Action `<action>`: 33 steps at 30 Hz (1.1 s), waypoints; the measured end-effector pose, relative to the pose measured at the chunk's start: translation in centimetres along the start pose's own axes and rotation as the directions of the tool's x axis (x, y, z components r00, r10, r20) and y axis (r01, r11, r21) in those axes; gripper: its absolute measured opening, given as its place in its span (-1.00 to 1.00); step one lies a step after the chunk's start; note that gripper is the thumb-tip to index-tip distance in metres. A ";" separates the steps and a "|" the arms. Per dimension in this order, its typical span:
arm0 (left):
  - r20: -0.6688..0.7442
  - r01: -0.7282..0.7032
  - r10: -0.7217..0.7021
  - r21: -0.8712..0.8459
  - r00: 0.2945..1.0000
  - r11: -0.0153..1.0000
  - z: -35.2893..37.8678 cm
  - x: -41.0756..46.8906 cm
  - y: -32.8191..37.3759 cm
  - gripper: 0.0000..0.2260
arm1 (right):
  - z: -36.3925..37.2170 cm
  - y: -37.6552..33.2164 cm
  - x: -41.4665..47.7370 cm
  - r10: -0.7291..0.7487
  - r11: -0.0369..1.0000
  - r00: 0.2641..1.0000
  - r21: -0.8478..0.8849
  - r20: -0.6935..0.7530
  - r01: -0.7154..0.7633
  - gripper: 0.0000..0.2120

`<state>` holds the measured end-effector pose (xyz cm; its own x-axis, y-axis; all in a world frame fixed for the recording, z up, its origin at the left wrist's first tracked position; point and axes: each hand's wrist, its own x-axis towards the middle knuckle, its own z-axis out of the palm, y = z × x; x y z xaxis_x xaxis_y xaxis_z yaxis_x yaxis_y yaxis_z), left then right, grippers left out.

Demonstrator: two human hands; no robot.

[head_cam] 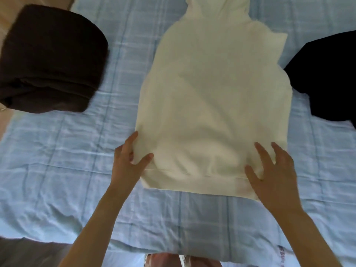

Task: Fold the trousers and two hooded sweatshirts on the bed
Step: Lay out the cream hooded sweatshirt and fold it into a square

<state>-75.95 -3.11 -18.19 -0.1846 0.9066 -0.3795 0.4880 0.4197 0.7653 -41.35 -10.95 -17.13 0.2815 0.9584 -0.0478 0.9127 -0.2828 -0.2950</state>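
Far left, a brown folded bundle [48, 60] is parked on the bed, stacked in thick layers near the bed's left edge. Whether it's the trousers or a hoodie can't be told from here. Everything is laid out on a light blue checked bedspread [57, 160], which is pretty rumpled toward the near side.

Moving in, the left hand [129, 160] is found at the lower left corner of the cream hooded sweatshirt [212, 93]. That corner is pinched: the thumb is laid on top of the fabric and the other fingers are run along the outside edge, so the cloth is caught between them. A little bunching can be seen right where it's gripped.

The cream sweatshirt itself is spread flat in the middle of the bed, hem toward the person, hood [217, 8] pointed away and partly cut off by the top of the frame. The body is kept narrow, and a folded flap of cloth is seen sticking out at the upper right shoulder.

The right hand [273, 174] is placed palm down on the lower right part of the sweatshirt, just by the hem band. Its fingers are straight and fanned apart, pressed flat on the fabric, nothing gripped.

Far right, a black garment [327, 78] is lying on the bedspread, touching or just overlapped by the sweatshirt's right side, partly out of frame. Its type can't be made out.
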 end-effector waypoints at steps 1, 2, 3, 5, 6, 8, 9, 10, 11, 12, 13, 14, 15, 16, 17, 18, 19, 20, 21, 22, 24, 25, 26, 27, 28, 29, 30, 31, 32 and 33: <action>-0.001 0.002 -0.002 -0.020 1.000 1.000 -0.1 1.0 0.4 -0.36 | 0.3 -2.2 1.0 -0.080 0.995 0.996 0.053 -0.036 0.082 -0.44; -0.002 0.000 0.000 -0.028 1.000 1.000 0.0 1.8 0.9 -0.35 | 1.1 -4.4 2.1 -0.162 0.983 0.986 0.078 -0.039 0.164 -0.46; -0.007 0.000 -0.001 -0.037 1.000 0.999 0.1 2.7 1.3 -0.36 | 2.1 -6.3 3.4 -0.230 0.969 0.973 0.090 -0.025 0.231 -0.47; -0.017 0.006 -0.007 -0.072 1.000 0.997 0.5 4.0 1.9 -0.42 | 4.8 -9.3 5.5 -0.291 0.953 0.956 0.095 0.044 0.286 -0.48; -0.025 -0.007 0.005 -0.084 1.000 0.996 0.7 4.4 1.9 -0.45 | 6.2 -10.1 6.3 -0.292 0.954 0.952 0.090 0.090 0.284 -0.48; -0.026 -0.029 0.027 -0.085 0.999 0.996 0.6 4.8 1.8 -0.46 | 8.8 -10.6 7.0 -0.296 0.954 0.942 0.009 0.156 0.298 -0.47; -0.021 -0.028 0.026 -0.089 0.999 0.996 0.4 4.9 1.7 -0.46 | 9.3 -10.5 7.2 -0.302 0.949 0.936 -0.038 0.182 0.314 -0.47; -0.019 -0.027 0.025 -0.100 1.000 0.995 0.2 5.0 1.7 -0.46 | 9.1 -10.5 7.4 -0.308 0.941 0.925 -0.070 0.221 0.330 -0.46; -0.021 -0.027 0.025 -0.115 0.999 0.993 -0.1 5.0 1.7 -0.46 | 8.4 -10.6 7.5 -0.309 0.936 0.915 -0.086 0.260 0.341 -0.45; -0.030 -0.039 0.035 -0.137 0.999 0.990 -0.4 4.9 2.0 -0.46 | 7.3 -10.9 7.6 -0.303 0.937 0.903 -0.079 0.303 0.341 -0.45; -0.048 -0.055 0.048 -0.159 0.998 0.986 -0.6 4.7 2.4 -0.45 | 6.1 -11.4 7.8 -0.297 0.944 0.898 -0.045 0.325 0.328 -0.46; -0.062 -0.075 0.065 -0.177 0.996 0.981 -0.6 4.3 2.9 -0.44 | 4.8 -12.3 8.1 -0.304 0.950 0.902 0.022 0.307 0.312 -0.48; -0.065 -0.099 0.087 -0.200 0.994 0.975 -0.5 3.8 3.5 -0.43 | 3.5 -13.6 8.4 -0.301 0.951 0.921 0.152 0.246 0.270 -0.51; -0.052 -0.136 0.128 -0.214 0.990 0.967 -0.2 3.2 4.0 -0.41 | 2.3 -15.1 9.0 -0.270 0.930 0.943 0.307 0.193 0.204 -0.56; -0.023 -0.190 0.190 -0.206 0.982 0.960 0.4 2.6 4.6 -0.38 | 1.5 -16.6 9.8 -0.236 0.882 0.959 0.448 0.157 0.144 -0.61; 0.023 -0.261 0.268 -0.164 0.963 0.951 0.9 2.1 5.1 -0.36 | 1.0 -18.0 10.8 -0.210 0.833 0.968 0.543 0.139 0.103 -0.64; 0.090 -0.353 0.361 -0.094 0.928 0.931 1.5 1.7 5.4 -0.34 | 0.8 -19.3 12.2 -0.193 0.807 0.972 0.585 0.134 0.080 -0.64; 0.183 -0.454 0.449 -0.014 0.875 0.891 2.0 1.4 5.6 -0.33 | 0.7 -20.2 13.6 -0.192 0.802 0.970 0.593 0.148 0.068 -0.62; 0.295 -0.532 0.500 0.032 0.814 0.846 2.5 1.3 5.6 -0.34 | 0.8 -20.8 15.0 -0.209 0.816 0.960 0.574 0.187 0.066 -0.56; 0.402 -0.571 0.512 0.033 0.759 0.821 2.8 1.3 5.6 -0.36 | 0.9 -21.1 16.2 -0.235 0.847 0.941 0.526 0.242 0.076 -0.49; 0.485 -0.533 0.496 -0.069 0.721 0.843 2.1 2.0 5.8 -0.44 | 1.5 -20.7 17.7 -0.297 0.895 0.897 0.423 0.328 0.142 -0.44; 0.450 -0.466 0.485 -0.160 0.750 0.870 1.5 2.7 5.8 -0.49 | 1.8 -20.2 18.1 -0.295 0.900 0.898 0.410 0.326 0.146 -0.45; 0.371 -0.400 0.465 -0.241 0.804 0.884 0.8 3.6 5.8 -0.56 | 1.9 -19.6 18.4 -0.270 0.892 0.915 0.437 0.301 0.120 -0.48; 0.257 -0.361 0.435 -0.287 0.863 0.887 0.1 4.7 5.6 -0.64 | 1.8 -18.8 18.5 -0.237 0.877 0.935 0.472 0.263 0.090 -0.49; 0.156 -0.336 0.392 -0.295 0.906 0.894 -0.4 6.1 5.3 -0.70 | 1.5 -18.0 18.4 -0.200 0.865 0.954 0.497 0.222 0.066 -0.50; 0.101 -0.299 0.339 -0.287 0.935 0.910 -0.7 7.4 5.1 -0.73 | 1.3 -17.0 18.1 -0.163 0.858 0.969 0.511 0.188 0.046 -0.51; 0.087 -0.251 0.284 -0.273 0.955 0.929 -0.5 8.7 5.1 -0.73 | 1.0 -15.9 17.9 -0.129 0.852 0.978 0.522 0.162 0.026 -0.52; 0.093 -0.213 0.244 -0.264 0.965 0.941 0.0 9.8 5.4 -0.73 | 0.7 -14.7 17.7 -0.093 0.848 0.986 0.530 0.139 0.005 -0.53; 0.103 -0.178 0.212 -0.268 0.972 0.947 0.8 11.0 5.7 -0.72 | 0.5 -13.6 17.6 -0.056 0.847 0.991 0.532 0.120 -0.016 -0.53; 0.121 -0.143 0.182 -0.276 0.976 0.950 1.8 12.0 6.2 -0.70 | 0.4 -12.5 17.6 -0.017 0.850 0.994 0.525 0.103 -0.040 -0.53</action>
<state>-73.60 10.26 -18.96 0.0124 0.9557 -0.2940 0.2547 0.2813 0.9252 -47.87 9.46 -14.65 0.2340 0.9619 -0.1413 0.6094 -0.2584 -0.7496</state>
